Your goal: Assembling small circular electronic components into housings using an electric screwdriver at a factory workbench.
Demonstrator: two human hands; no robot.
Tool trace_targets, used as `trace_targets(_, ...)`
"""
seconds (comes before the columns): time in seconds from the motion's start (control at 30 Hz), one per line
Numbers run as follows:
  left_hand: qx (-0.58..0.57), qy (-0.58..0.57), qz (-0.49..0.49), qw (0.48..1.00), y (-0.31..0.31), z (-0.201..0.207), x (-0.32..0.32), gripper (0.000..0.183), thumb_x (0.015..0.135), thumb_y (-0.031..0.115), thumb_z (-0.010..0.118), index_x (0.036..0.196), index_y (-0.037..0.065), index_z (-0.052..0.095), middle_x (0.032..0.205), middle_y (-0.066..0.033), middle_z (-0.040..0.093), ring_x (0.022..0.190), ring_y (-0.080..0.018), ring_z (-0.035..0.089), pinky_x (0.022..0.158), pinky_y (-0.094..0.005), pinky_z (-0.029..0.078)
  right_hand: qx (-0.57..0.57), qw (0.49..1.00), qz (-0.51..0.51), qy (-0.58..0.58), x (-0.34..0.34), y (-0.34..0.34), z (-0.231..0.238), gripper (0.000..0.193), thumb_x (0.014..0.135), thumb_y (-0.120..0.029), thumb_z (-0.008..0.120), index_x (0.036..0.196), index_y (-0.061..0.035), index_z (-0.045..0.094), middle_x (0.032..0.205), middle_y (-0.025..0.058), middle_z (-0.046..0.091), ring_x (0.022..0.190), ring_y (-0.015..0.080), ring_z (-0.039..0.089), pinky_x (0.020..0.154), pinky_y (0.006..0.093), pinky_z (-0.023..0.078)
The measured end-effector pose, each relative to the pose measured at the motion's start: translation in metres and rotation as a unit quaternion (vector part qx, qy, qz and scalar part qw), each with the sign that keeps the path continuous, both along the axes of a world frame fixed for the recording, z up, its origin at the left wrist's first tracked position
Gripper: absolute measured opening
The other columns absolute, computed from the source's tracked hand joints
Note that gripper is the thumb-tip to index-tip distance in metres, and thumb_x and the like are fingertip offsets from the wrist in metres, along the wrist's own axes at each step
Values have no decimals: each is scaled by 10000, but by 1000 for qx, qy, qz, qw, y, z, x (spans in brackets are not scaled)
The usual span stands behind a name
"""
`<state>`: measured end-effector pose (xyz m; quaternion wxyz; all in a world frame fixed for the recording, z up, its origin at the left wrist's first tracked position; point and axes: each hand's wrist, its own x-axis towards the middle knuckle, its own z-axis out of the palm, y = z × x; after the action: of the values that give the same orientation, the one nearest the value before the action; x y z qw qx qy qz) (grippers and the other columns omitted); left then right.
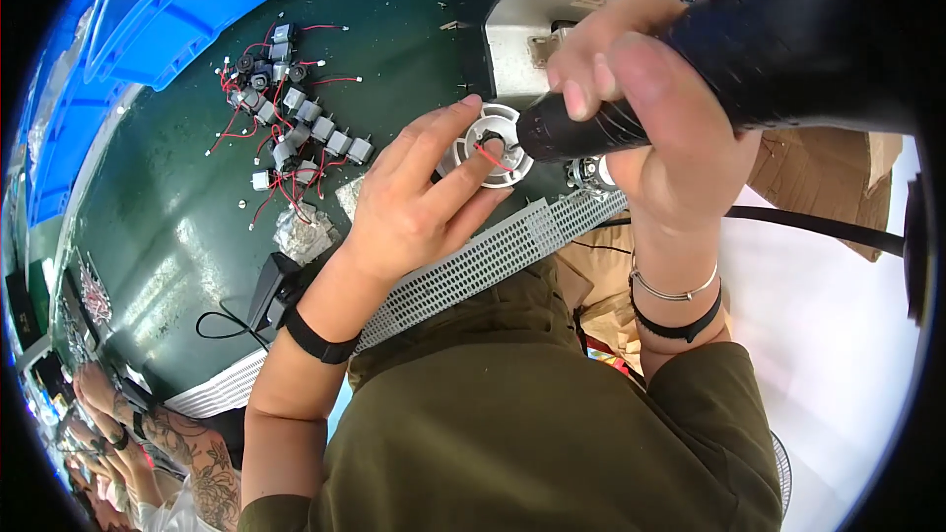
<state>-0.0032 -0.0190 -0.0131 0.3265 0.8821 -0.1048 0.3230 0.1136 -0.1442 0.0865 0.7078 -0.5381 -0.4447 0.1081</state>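
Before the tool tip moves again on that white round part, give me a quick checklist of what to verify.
1. Left hand steadies the white round part: ok, fingers rest on its rim.
2. Right hand grips the black handheld tool: ok, wrapped around the barrel.
3. Tool tip at the part's centre: ok, it meets the hub.
4. Red wire clear of the tip: not ok, it lies right beside it.
5. Left fingertips clear of the tip: cannot tell, they are very close.
6. Pile of small motors out of the way: ok, off to the left on the green mat.
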Motion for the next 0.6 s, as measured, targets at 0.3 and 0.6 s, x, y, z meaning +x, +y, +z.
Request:
trace_targets(0.3, 1, -15, 25, 1000, -6, 2, 0, 358, 654, 165, 765, 949, 34, 609, 1162, -209, 532, 976, -365, 555, 808, -431, 469, -21, 998, -55, 8, -11, 1, 5, 593, 792, -95, 610, 1254, 56, 271, 689, 84, 492, 591, 174, 512, 636, 338, 459)
trace_targets(0.6, -68, -29, 280, 957, 67, 32, -52, 533, 629, 149, 810, 1061, 37, 519, 1088, -153, 569, 975, -293, 565, 819, -366, 469, 57, 995, -37, 79, 5, 24, 56, 315, 831, -125, 618, 1071, 16, 468, 796, 84, 563, 709, 170, 551, 697, 308, 455)
